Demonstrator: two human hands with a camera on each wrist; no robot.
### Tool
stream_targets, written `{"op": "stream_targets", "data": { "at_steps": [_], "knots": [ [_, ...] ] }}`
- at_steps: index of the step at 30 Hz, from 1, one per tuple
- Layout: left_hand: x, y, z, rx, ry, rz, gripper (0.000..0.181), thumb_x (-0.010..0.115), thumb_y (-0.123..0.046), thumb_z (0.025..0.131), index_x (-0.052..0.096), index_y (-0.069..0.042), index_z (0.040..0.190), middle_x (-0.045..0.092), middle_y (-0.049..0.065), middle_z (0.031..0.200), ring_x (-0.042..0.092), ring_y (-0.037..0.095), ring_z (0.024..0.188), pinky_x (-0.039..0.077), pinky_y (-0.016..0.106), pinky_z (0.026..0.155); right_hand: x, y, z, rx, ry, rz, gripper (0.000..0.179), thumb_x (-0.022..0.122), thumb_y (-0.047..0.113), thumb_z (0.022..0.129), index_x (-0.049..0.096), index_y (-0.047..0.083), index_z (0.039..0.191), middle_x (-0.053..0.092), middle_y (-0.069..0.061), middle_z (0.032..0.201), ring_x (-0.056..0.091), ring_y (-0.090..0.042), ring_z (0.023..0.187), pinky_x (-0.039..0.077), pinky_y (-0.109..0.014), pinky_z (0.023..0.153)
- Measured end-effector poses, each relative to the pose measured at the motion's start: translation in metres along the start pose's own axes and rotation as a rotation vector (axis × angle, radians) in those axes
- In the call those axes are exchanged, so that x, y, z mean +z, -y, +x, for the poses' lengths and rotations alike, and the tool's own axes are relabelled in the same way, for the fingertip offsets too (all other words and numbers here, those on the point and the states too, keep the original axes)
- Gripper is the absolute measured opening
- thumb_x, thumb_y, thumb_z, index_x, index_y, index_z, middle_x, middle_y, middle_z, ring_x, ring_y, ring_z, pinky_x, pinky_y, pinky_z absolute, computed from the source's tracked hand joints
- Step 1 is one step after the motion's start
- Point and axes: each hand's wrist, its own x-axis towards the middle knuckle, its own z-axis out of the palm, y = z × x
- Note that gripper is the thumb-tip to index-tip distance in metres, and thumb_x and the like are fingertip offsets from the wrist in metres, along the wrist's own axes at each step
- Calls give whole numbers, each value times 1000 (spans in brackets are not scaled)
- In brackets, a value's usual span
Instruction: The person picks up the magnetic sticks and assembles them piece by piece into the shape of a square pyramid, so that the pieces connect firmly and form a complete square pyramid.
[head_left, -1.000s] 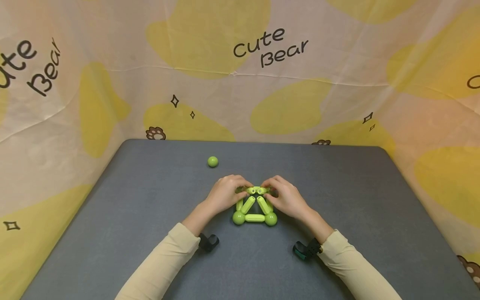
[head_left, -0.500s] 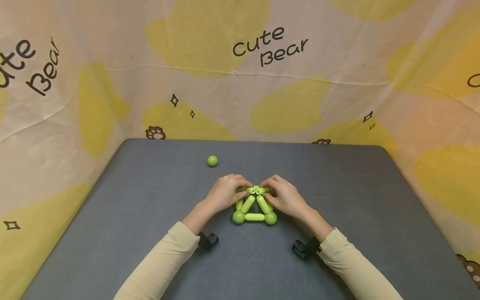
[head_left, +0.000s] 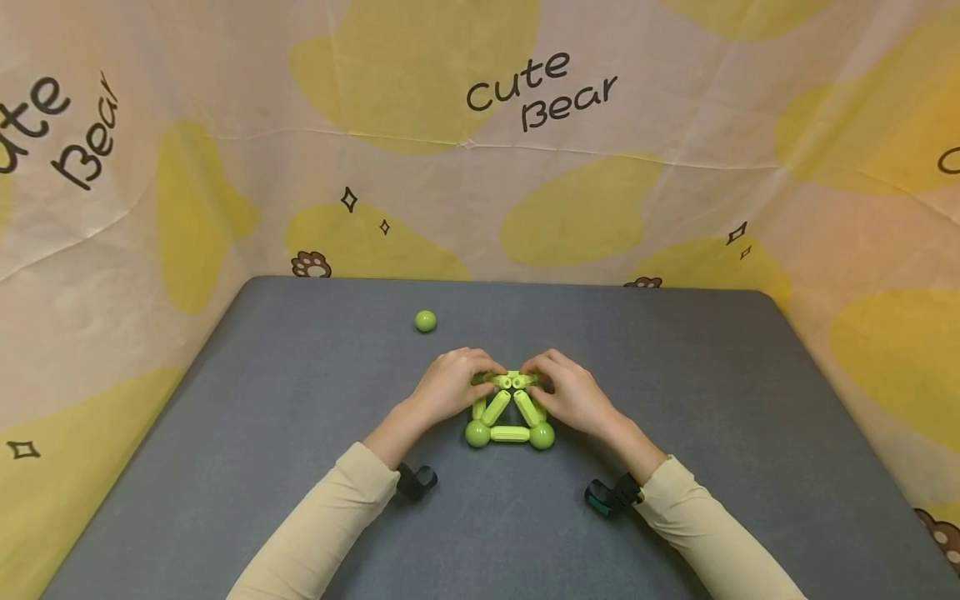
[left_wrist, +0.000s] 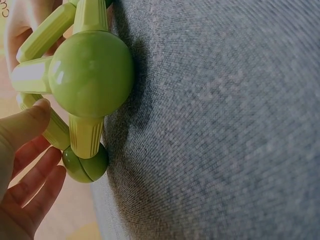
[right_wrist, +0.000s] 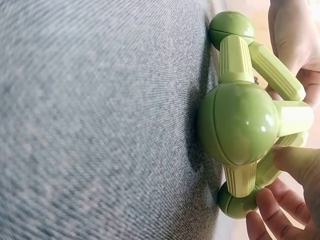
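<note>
A frame of green balls and light-green ribbed rods, like a magnetic building set, stands on the table; its front rod [head_left: 510,434] joins two balls. Slanted rods lean inward, and their upper ends meet close together at the top. My left hand [head_left: 452,385] pinches a slanted rod on the left side, its thumb on the rod [left_wrist: 56,131] in the left wrist view. On the opposite side, my right hand [head_left: 573,394] pinches another slanted rod [right_wrist: 269,169] between thumb and fingers. The fingers partly cover the rear of the frame. Large corner balls [left_wrist: 92,74] fill the wrist views.
A loose green ball [head_left: 425,322] lies behind the frame, to its left, near the far table edge. The grey table [head_left: 300,375] is enclosed by a printed cloth [head_left: 420,192] at the back and sides. Black straps [head_left: 417,482] sit at both wrists.
</note>
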Motion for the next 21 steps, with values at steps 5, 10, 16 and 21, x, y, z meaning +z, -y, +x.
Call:
{"op": "stream_targets", "data": {
  "at_steps": [5,10,16,21],
  "knots": [
    [0,1,0,5,-2,-6,21,73,-17,79,72,-20,99,67,-4,96,61,14,89,49,33,76,0,1,0,2,-3,4,22,69,9,81,63,14,102,57,-2,97,56,-13,77,46,-24,63],
    [0,2,0,6,-4,-21,21,73,-16,79,72,-19,99,67,-4,96,62,14,89,49,33,77,0,1,0,4,-7,5,23,69,8,81,63,14,102,57,-1,97,56,-14,77,47,-25,63],
    [-1,2,0,-9,6,-17,22,73,-17,79,71,-20,100,67,-5,97,61,14,90,49,33,78,1,1,-4,55,-36,24,28,69,9,81,61,10,108,56,-4,97,57,-14,77,47,-25,63],
    [-2,3,-1,-5,-15,-18,21,74,-18,77,72,-21,99,67,-7,94,62,12,88,49,33,77,3,1,-8,176,-104,66,35,68,9,81,57,6,114,57,-10,101,58,-14,74,48,-27,62]
  ]
}}
